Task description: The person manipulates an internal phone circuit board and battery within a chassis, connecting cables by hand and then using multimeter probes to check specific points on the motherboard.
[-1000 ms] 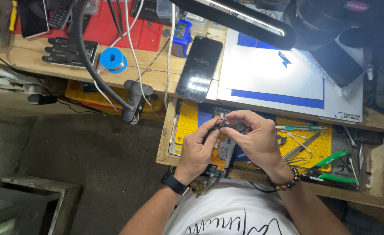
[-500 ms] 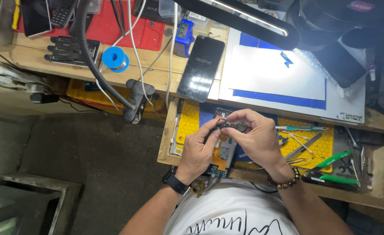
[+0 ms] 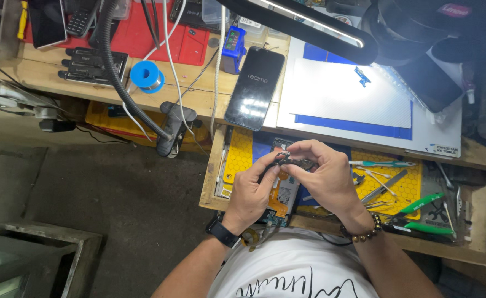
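Both hands meet over an open drawer below the worktop (image 3: 143, 91). The left hand (image 3: 254, 190) and right hand (image 3: 325, 176) pinch a small dark part (image 3: 293, 161) between thumbs and fingers (image 3: 280, 156), held just above an opened phone (image 3: 283, 190) that lies in the drawer on a yellow mat (image 3: 240, 152). Good practice here appears to be a light, even pinch at the part's edges, hands braced close together, and work kept low over the mat so a dropped piece stays in reach. Tweezers (image 3: 383, 186) and green-handled tools (image 3: 422, 203) lie to the right; a dark phone (image 3: 255, 88) rests face up on the worktop under the lamp (image 3: 309, 25).
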